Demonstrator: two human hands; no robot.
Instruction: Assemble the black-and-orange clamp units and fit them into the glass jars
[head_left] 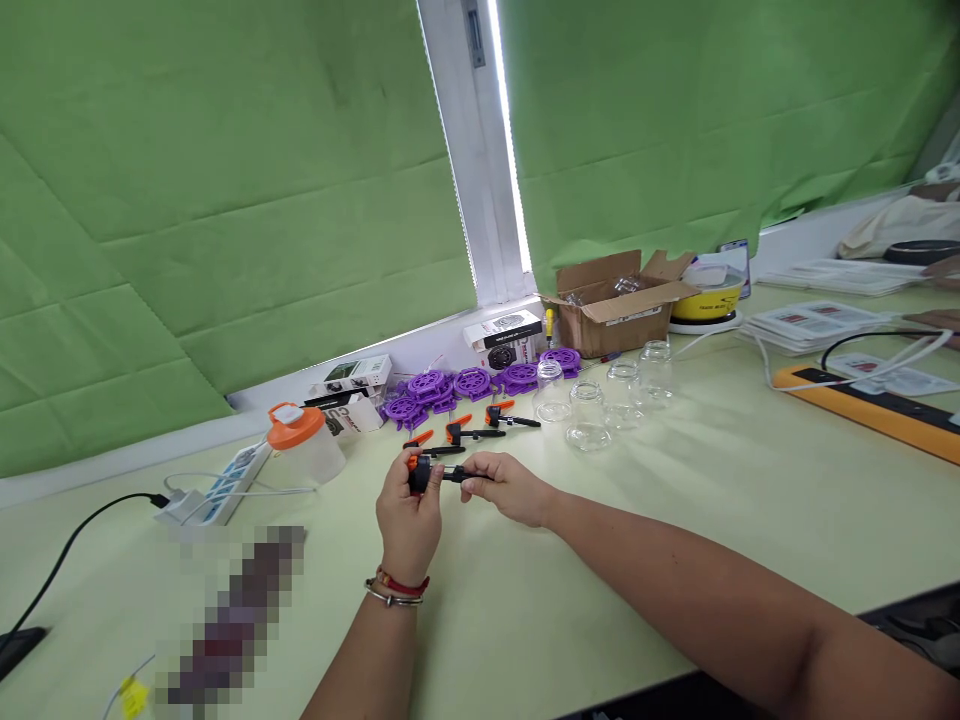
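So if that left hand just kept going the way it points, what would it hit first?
Probably the spare clamps lying just beyond the left hand, which grips a small clamp with the right hand; depth is uncertain.

Small assembly wkshop: pale-green bench point(675, 500) w/ purple plastic parts point(472, 383) & orange clamps point(465, 432) at 12 o'clock, glass jars point(589, 415) at 1, power strip point(217, 490) at 10; green cloth backdrop point(225, 200).
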